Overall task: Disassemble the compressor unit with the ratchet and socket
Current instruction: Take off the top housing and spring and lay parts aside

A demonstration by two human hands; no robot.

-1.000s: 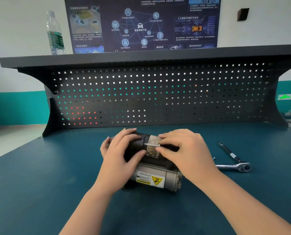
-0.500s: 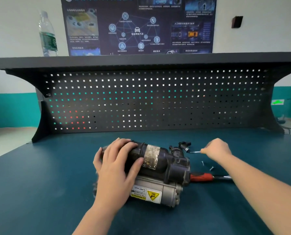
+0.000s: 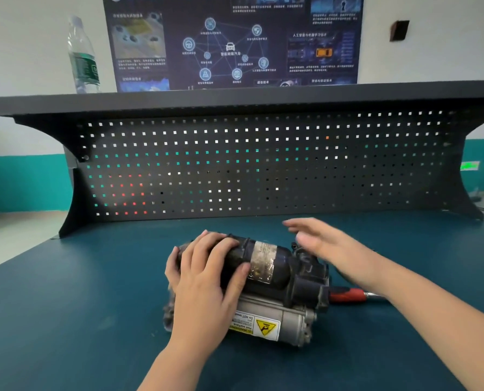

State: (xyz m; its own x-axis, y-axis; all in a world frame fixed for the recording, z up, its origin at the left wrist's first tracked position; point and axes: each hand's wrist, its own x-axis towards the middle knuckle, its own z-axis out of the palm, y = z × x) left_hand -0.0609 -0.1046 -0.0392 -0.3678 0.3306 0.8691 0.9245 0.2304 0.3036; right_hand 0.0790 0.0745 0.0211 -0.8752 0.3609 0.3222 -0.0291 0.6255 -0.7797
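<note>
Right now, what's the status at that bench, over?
Left hand grips the compressor unit's black cylinder. Right hand open, blurred, above its right end, holding nothing. Red-handled tool lies behind the unit, partly hidden. Nothing blocking.

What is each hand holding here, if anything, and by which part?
The left hand grips the compressor unit by the left end of its black cylinder. The right hand, fingers extended, holds nothing.

Your left hand (image 3: 204, 280) grips the black cylinder of the grey-and-black metal compressor unit (image 3: 266, 289) at lower centre of the frame on the dark teal benchtop (image 3: 66, 320). Your right hand (image 3: 322, 244), blurred, hovers flat-fingered above its right end; a red-handled tool (image 3: 348, 295) lies just beyond.
</note>
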